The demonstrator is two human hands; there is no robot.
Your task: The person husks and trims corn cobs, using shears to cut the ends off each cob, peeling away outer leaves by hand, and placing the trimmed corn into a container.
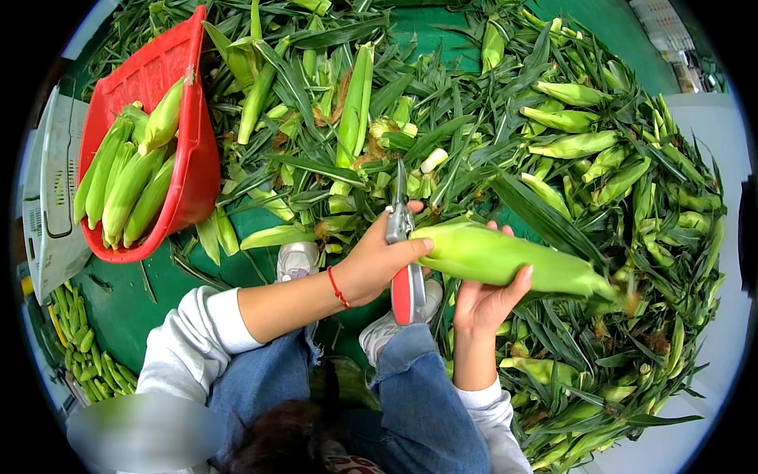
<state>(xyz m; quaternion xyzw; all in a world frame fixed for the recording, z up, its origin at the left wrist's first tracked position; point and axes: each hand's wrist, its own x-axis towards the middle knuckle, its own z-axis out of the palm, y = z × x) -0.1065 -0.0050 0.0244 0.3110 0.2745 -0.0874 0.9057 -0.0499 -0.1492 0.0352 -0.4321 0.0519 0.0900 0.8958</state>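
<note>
My left hand (376, 255), a red cord round its wrist, holds pruning shears (400, 228) with a red handle. The blades point up, away from me, and the thumb rests against the butt end of a husked green ear of corn (491, 255). My right hand (488, 296) supports this ear from below, its thumb on the near side and fingertips showing at the far side. The ear lies roughly level, its silk end towards the right and blurred. The shear blades stand left of the ear, apart from its husk.
A red plastic scoop-shaped basket (204, 148) at the left holds several ears in husk. Beside it stands a pale plastic crate (53, 195). Cut leaves and stalks (331, 136) cover much of the green floor ahead. More unhusked ears (574, 145) are heaped at the right; green pods or small ears (86, 349) lie lower left.
</note>
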